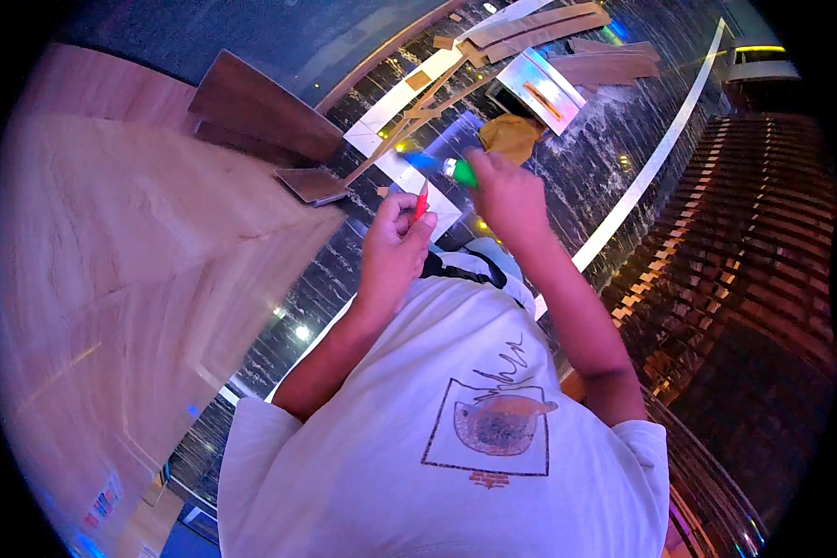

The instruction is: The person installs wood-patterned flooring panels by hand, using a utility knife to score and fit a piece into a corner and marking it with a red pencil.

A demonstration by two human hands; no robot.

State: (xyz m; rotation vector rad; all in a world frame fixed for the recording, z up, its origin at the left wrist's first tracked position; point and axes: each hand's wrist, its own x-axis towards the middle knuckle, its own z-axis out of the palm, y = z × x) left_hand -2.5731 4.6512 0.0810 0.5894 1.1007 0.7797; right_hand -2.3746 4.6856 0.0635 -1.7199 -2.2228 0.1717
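Observation:
In front of my chest, my left hand [391,249] is closed around a red pencil [421,202], its pointed end sticking up past the fingers. To the right and slightly farther off, my right hand [513,197] grips a green-handled tool [463,173] with a pale collar. The tool's front part points left and is smeared bluish, so its exact kind is unclear. Its front end is above the pencil tip; I cannot tell whether they touch.
Brown boards [260,110] lean at the left beside a wood-grain panel [139,205]. Ahead, brown strips [539,28], a white box-like piece [549,91] and a yellow-brown item [510,138] lie on the dark streaked floor [614,153]. A dark slatted structure [716,242] stands right.

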